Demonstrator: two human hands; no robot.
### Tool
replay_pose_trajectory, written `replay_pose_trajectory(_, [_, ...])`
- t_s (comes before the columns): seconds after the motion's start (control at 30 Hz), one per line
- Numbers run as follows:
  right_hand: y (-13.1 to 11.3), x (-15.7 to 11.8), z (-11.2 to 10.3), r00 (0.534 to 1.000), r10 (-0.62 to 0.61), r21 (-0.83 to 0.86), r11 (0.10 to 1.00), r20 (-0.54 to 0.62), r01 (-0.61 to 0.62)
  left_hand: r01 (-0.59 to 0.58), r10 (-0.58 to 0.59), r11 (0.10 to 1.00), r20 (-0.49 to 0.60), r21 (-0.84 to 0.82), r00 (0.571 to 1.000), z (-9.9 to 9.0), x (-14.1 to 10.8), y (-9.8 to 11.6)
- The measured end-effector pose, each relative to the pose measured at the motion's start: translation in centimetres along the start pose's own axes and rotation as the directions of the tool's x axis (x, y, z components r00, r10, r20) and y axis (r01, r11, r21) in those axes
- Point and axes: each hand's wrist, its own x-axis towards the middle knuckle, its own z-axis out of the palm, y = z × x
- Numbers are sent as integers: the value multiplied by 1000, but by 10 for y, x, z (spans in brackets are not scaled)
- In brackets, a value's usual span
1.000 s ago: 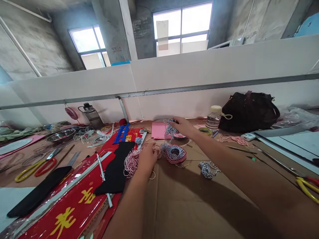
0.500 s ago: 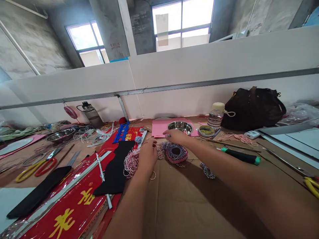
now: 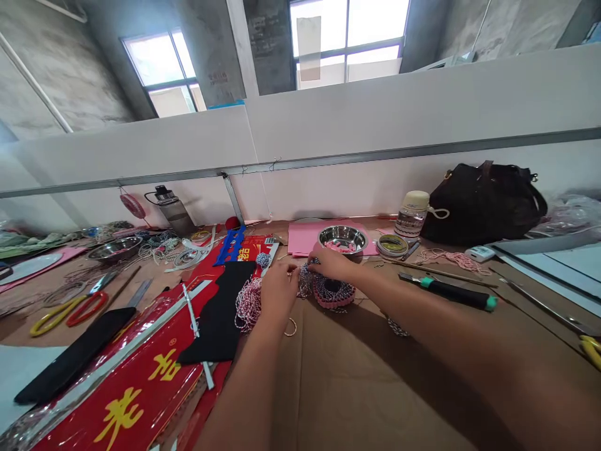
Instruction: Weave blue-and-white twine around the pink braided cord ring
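On the table [image 3: 338,388], right of centre, the cutter [image 3: 457,294] lies uncovered, out from under the right forearm. The right hand [image 3: 328,264], over the pink paper [image 3: 300,237] a second ago, is now down beside the left hand [image 3: 280,288] at mid-frame, and the bowl [image 3: 345,233] shows above it. Both hands have bent, nearly closed fingers; I cannot tell whether either grips cord. The ring [image 3: 331,302] sits below the right hand, centre frame; the dark cord [image 3: 304,282] now bunches between the hands, so work seems gathered there.
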Motion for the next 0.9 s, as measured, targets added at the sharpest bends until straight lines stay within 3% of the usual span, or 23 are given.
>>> replay_pose_trajectory(0.17, [-6,-17,-13,969,-52,59,996,-241,68,120,-130,988,-114,-94,985,-6,2,2])
replay_pose_trajectory(0.27, [-8,-21,-19,946,-71,85,991,-316,103,109,-127,980,-99,-165,987,-9,1,6])
replay_pose_trajectory(0.47, [-17,-32,-22,935,-91,176,972,-342,159,-60,65,976,14,-208,998,-5,0,14])
replay_pose_trajectory(0.63, [-22,-43,-24,945,-41,330,931,-326,155,-100,116,967,57,-234,992,-4,-2,16])
replay_pose_trajectory(0.77, [-18,-44,-23,947,-9,402,904,-321,145,-57,75,973,75,-221,994,-5,-4,17])
replay_pose_trajectory(0.9, [1,-45,-29,915,123,479,874,-384,83,78,-76,989,19,-123,997,-14,-2,9])
